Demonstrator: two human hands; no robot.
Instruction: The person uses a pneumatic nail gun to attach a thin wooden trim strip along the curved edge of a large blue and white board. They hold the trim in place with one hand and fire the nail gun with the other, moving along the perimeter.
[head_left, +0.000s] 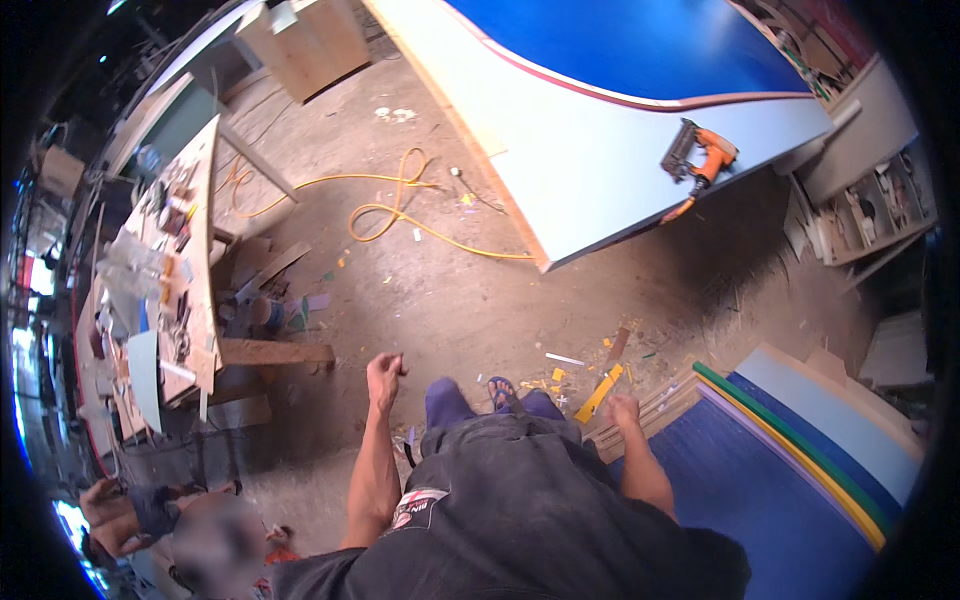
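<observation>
My left hand (385, 378) hangs over the floor in front of my body, its fingers curled in and nothing visible in them. My right hand (623, 410) is bent into a loose fist beside a stack of coloured panels (740, 490), and no object shows in it. Neither hand seems to rest on anything. Ahead to the right, an orange and black nail gun (715, 152) lies on a large light blue and dark blue panel (590, 150) with a curved reddish and white strip across it. A hose fitting trails from the gun over the panel's near edge.
A yellow air hose (400, 205) loops over the floor ahead. At left stands a cluttered workbench (205, 270) with a projecting wooden beam (275, 353). Yellow scraps (598, 393) litter the floor near my feet. A divided tray (870, 215) is at far right; another person (150, 510) is at lower left.
</observation>
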